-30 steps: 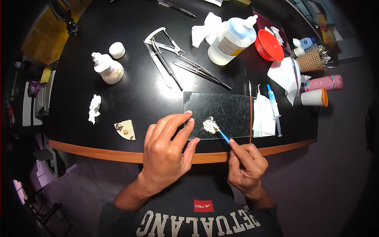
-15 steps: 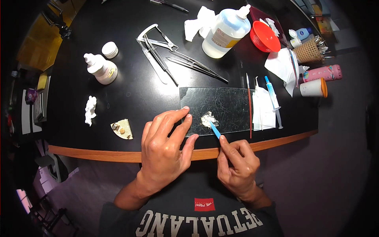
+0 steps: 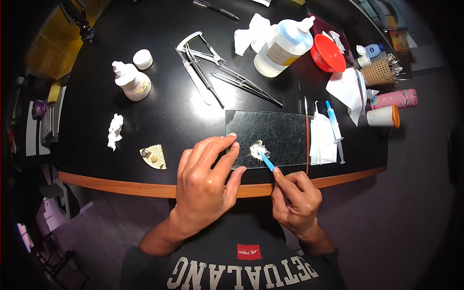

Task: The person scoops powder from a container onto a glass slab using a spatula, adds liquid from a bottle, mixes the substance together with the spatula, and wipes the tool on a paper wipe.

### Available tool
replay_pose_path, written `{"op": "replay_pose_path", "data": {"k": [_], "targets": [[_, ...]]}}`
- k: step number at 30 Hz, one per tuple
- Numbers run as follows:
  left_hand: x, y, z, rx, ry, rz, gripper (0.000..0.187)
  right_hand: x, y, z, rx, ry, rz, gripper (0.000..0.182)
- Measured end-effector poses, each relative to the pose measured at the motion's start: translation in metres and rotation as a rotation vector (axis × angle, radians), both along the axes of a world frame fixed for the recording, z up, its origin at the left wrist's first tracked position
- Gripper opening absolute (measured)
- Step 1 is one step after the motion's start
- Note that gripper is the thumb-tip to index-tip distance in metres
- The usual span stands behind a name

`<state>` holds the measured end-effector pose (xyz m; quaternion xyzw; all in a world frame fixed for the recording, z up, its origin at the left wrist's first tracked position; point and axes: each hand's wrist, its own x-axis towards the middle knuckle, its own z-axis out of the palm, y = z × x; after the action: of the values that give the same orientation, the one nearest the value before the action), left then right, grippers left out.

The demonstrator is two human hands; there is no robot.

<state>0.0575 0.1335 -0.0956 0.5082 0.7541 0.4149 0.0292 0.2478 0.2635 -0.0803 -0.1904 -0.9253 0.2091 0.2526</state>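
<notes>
The right hand (image 3: 297, 195) is keeping its grip closed on a blue spatula (image 3: 267, 163), whose tip is meeting a heap of white powdery material (image 3: 256, 149) on the glass slab (image 3: 285, 126). The left hand (image 3: 203, 179) is holding nothing; its grip is open, fingers arching, with the fingertips resting at the slab's left edge. The step in hand is looking like gathering or mixing the heap, and this stroke is probably calling for light, flat pressure and a steady slab, since loose grains are lying around the heap.

The slab is lying near the wooden front edge of a glossy black table (image 3: 96, 159). A red-handled brush (image 3: 307, 140) is lying across its right side, beside a blue-tipped syringe (image 3: 333, 121). Farther back, a dropper bottle (image 3: 134, 87), tweezers (image 3: 246, 90) and a caliper (image 3: 195, 39) are catching the glare, and a large squeeze bottle (image 3: 280, 53) is standing near a red bowl (image 3: 328, 54). Beyond the table, the purplish floor (image 3: 377, 217) is fading into the dark rim of the view.
</notes>
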Motion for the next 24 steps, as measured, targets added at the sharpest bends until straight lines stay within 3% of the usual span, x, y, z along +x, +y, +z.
{"op": "replay_pose_path", "data": {"k": [24], "targets": [[0.001, -0.001, -0.001, 0.001, 0.005, 0.009, 0.043, -0.014, 0.012, 0.011, -0.012, 0.025, 0.062, 0.039]]}}
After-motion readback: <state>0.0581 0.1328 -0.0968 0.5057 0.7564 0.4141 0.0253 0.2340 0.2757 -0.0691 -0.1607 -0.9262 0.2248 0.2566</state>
